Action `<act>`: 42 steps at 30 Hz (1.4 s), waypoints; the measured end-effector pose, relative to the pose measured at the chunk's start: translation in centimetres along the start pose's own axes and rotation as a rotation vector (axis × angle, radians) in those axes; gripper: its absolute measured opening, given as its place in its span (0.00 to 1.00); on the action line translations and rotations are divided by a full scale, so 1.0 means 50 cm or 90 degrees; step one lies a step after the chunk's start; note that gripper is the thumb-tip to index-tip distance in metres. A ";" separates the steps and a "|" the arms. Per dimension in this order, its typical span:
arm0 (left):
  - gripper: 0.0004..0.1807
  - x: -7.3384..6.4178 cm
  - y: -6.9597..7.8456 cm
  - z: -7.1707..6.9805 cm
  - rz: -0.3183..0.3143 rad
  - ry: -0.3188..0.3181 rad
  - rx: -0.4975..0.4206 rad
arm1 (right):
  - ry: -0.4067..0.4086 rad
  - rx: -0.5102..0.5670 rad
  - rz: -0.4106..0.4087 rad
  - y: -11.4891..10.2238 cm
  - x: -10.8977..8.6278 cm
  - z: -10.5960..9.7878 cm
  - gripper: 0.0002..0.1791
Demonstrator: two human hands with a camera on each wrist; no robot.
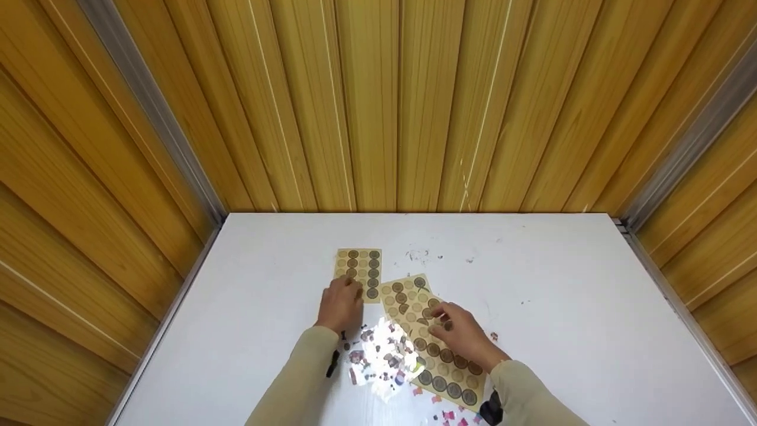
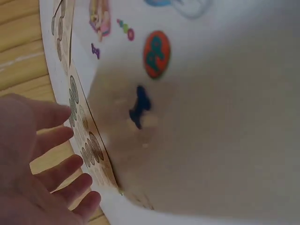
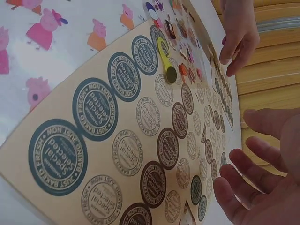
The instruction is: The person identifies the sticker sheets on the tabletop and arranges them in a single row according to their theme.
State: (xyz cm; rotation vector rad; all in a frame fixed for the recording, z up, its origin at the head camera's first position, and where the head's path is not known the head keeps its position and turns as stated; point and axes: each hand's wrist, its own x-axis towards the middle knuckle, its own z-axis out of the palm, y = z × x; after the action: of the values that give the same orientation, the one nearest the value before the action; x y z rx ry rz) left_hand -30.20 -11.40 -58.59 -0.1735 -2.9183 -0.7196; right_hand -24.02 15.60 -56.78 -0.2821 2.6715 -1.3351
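A kraft-coloured sheet of round stickers (image 1: 369, 273) lies at the back left of the white table. My left hand (image 1: 341, 302) is over its lower left part; the left wrist view shows the fingers loosely spread, holding nothing. Two more sheets lie to the right, a middle one (image 1: 408, 293) and a nearer one (image 3: 150, 140) printed "Special Selected". My right hand (image 1: 464, 334) is above where these two overlap and hides part of them. Thumb and fingers are apart with nothing visible between them in the right wrist view (image 3: 262, 173).
Many small colourful stickers (image 1: 387, 355) lie between my forearms under bright glare. Pink pig stickers (image 3: 44, 28) lie beside the near sheet, and a yellow spoon-shaped one (image 3: 166, 61) overlaps it. A dark blue bow-shaped piece (image 2: 139, 107) is near my left wrist. Wood-patterned walls (image 1: 366, 106) surround the table.
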 end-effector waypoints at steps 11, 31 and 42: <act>0.14 -0.032 0.013 -0.004 0.129 -0.058 0.095 | -0.072 -0.107 -0.120 -0.047 0.062 0.053 0.15; 0.12 -0.052 -0.005 0.004 0.159 0.002 0.214 | -0.140 -0.327 -0.093 -0.109 0.146 0.153 0.28; 0.20 -0.034 -0.024 -0.024 0.061 -0.083 0.175 | -0.140 -0.317 -0.064 -0.097 0.156 0.151 0.33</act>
State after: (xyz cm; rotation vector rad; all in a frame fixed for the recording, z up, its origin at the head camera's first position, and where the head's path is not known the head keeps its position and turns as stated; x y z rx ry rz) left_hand -28.58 -13.12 -58.34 -0.3405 -3.0665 -0.2986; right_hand -29.51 5.11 -57.71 -0.5842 2.7809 -0.5911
